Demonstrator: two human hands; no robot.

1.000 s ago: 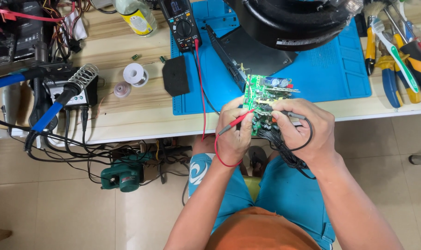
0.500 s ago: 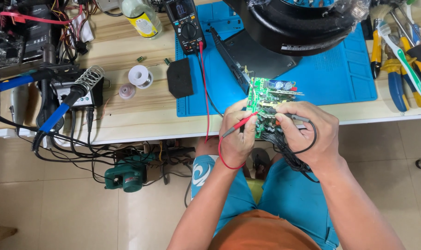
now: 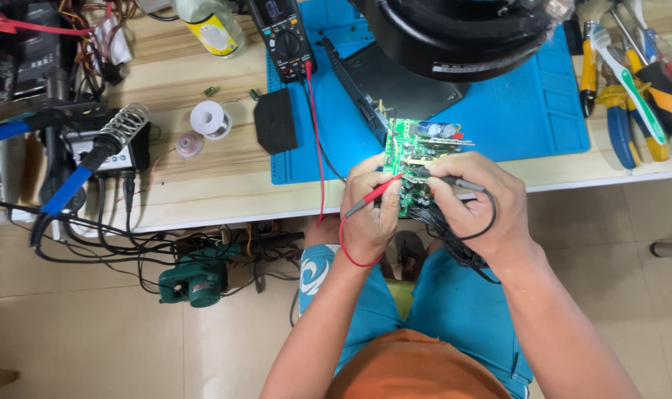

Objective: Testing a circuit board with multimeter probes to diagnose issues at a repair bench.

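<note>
I've got the green circuit board (image 3: 416, 159) held up off the desk (image 3: 203, 185), just over its front edge and above my lap. Left hand (image 3: 369, 214) is closed round the red probe (image 3: 373, 193), tip pressed onto the board's middle. Right hand (image 3: 473, 203) is closed on the black probe (image 3: 454, 181), tip also on the board, and it looks like that hand's fingers steady the board too, tho I can't tell exactly which hand carries it. Red lead (image 3: 315, 133) runs up across the blue mat (image 3: 513, 111) to the multimeter (image 3: 283, 33) at the back; black cable loops under my right hand.

Progress, as I judge it: both probes placed, so I'm mid-measurement. The meter screen is too small to make out, so can't say if a value has come up. Left to do, prob: check other points on the board, then put the board down.

Nearby: soldering iron (image 3: 85, 170) in its coil stand at left, solder spool (image 3: 209, 118), pliers and screwdrivers (image 3: 632, 81) at right, all untouched.
</note>
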